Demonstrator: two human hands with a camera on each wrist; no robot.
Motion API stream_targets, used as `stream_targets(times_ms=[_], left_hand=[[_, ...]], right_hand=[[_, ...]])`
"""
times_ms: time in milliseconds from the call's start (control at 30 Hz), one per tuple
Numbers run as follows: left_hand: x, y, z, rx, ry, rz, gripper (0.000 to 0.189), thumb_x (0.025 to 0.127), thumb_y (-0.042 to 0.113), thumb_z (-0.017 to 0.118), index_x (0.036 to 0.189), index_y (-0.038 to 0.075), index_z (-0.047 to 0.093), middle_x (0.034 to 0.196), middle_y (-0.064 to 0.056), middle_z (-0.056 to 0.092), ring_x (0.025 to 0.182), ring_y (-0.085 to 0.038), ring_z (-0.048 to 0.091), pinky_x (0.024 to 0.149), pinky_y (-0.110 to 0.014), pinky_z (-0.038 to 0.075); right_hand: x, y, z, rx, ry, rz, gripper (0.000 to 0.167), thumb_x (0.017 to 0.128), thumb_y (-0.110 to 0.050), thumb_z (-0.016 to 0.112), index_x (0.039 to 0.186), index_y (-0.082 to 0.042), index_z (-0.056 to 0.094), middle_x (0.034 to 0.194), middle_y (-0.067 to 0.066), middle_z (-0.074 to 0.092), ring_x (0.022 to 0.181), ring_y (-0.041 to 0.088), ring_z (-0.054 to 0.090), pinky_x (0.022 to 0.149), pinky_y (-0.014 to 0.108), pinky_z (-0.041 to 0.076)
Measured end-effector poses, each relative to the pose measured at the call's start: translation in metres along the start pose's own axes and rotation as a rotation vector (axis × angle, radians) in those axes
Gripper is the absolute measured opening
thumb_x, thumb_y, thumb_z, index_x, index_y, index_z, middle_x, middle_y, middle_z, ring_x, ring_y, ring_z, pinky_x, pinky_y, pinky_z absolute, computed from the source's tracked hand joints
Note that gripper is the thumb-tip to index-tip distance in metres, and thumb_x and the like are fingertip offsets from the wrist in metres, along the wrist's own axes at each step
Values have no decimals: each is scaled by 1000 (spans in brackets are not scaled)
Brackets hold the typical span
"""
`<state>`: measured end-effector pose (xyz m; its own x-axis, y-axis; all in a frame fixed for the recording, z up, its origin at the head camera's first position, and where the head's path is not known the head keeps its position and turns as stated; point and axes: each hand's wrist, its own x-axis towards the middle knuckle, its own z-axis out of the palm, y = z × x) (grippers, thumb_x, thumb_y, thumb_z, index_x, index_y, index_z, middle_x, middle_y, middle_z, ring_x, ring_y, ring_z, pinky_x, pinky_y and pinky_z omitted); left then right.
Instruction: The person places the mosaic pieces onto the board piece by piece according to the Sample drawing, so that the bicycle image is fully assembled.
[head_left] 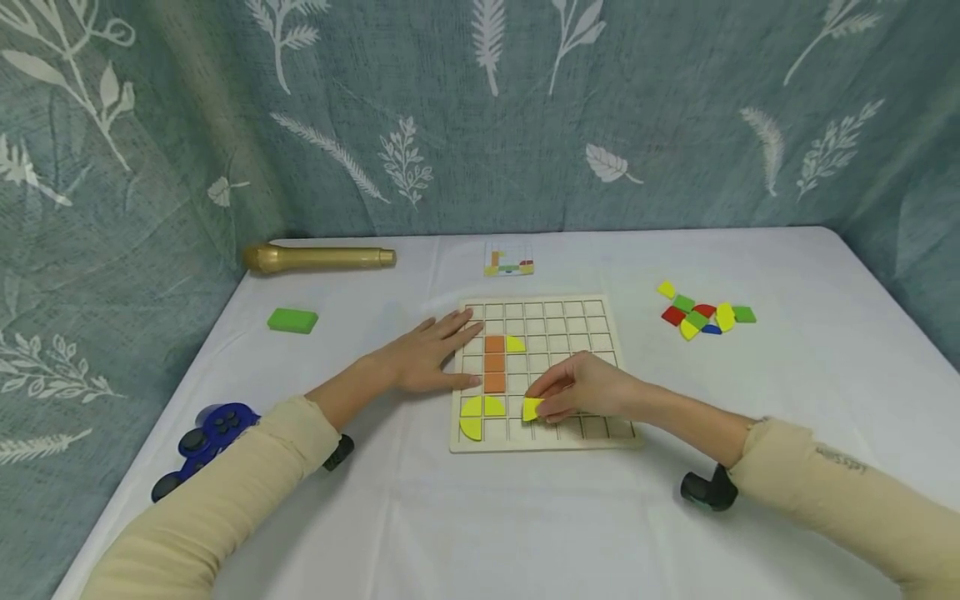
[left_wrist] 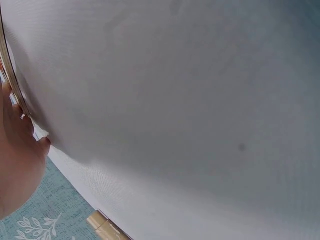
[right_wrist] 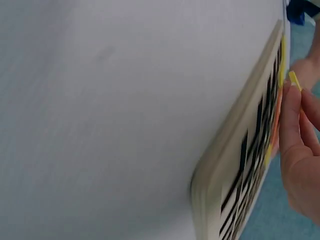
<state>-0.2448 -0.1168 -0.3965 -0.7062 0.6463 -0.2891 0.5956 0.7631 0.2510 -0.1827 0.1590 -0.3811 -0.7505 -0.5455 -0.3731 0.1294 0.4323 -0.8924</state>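
A pale wooden grid board (head_left: 573, 323) lies flat on the white cloth. With fingers spread, my left hand (head_left: 429, 357) rests against its left edge, the fingertips over the rim. My right hand (head_left: 588, 386) pinches a yellow tile (head_left: 531, 409) between thumb and fingers, low over the board's lower middle cells. In the right wrist view the pinched yellow tile (right_wrist: 295, 80) is tilted above the grid. A column of orange square tiles (head_left: 494, 363) sits in the board. A yellow quarter-round tile (head_left: 514, 343) lies beside its top, and several yellow tiles (head_left: 492, 406) fill cells at the lower left.
Loose coloured tiles (head_left: 697, 317) lie in a group at the right. A small pattern card (head_left: 509, 259) is behind the board. Toward the left are a gold microphone-shaped object (head_left: 322, 258), a green block (head_left: 292, 321) and a blue game controller (head_left: 217, 433), partly hidden by my left sleeve.
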Motion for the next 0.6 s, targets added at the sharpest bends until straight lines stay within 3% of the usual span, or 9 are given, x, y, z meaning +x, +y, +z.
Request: stream_targets(times_ms=[300,600], left_hand=[[-1,0,1,-9,9,2,89,90,67,45,155,18,8,159,-6,-1,144,-23,-1,114,-46,5],[-1,0,1,0,18,4,90,89,69,43,155,19,8,159,-6,-1,144,-23,-1,114,-46,5]], right_hand=[[11,-5,27,59,14,37,19,86,0,69,104,6,70,86,10,70,75,18,69,72,30,56],[14,-11,39,-37,24,-16,13,85,-4,71,95,3,72,79,8,71,67,16,67,65,26,56]])
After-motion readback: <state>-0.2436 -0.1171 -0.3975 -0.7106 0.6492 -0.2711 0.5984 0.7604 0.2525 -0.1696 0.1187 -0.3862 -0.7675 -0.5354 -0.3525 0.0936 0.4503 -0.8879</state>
